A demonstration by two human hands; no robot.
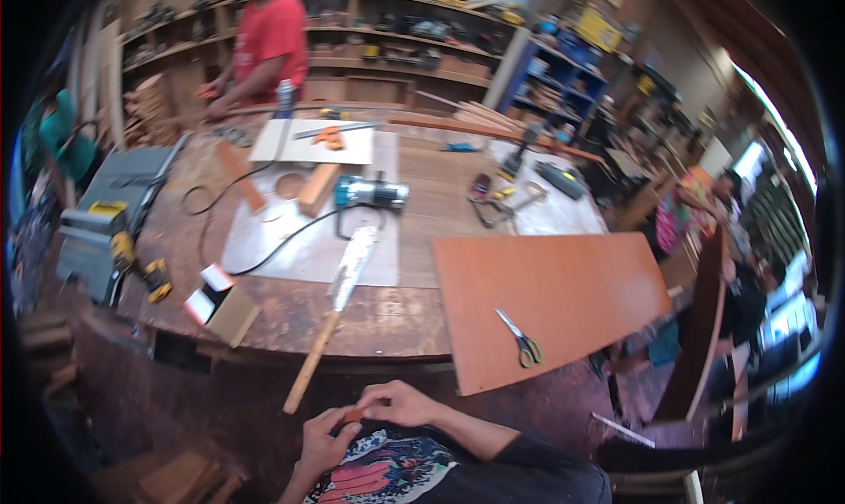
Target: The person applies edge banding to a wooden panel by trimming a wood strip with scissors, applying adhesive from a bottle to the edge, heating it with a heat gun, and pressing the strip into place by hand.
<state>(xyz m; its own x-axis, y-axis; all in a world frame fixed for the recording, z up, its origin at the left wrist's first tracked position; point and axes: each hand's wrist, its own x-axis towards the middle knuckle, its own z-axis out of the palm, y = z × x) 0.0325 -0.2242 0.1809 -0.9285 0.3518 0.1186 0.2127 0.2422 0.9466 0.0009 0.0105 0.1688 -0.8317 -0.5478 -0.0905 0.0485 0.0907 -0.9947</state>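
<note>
Close to my body, my left hand (pixel 327 438) and my right hand (pixel 400 404) meet with fingers pinched around a small reddish-brown piece (pixel 354 414). It looks like a scrap of wood or veneer, too small to tell for sure. Just beyond them, a long wooden handle with a white-smeared blade (pixel 352 262) juts over the table's near edge. To the right, scissors (pixel 519 338) with green and black grips lie partly open on a large orange-brown board (pixel 554 288), which overhangs the near edge.
On the worktable (pixel 405 323) lie a teal corded power tool (pixel 370 193), an opened cardboard box (pixel 224 309), a white panel (pixel 304 143) and a wood block (pixel 319 187). A yellow drill (pixel 141 266) sits left. A person in red (pixel 271 37) stands across; others are at right.
</note>
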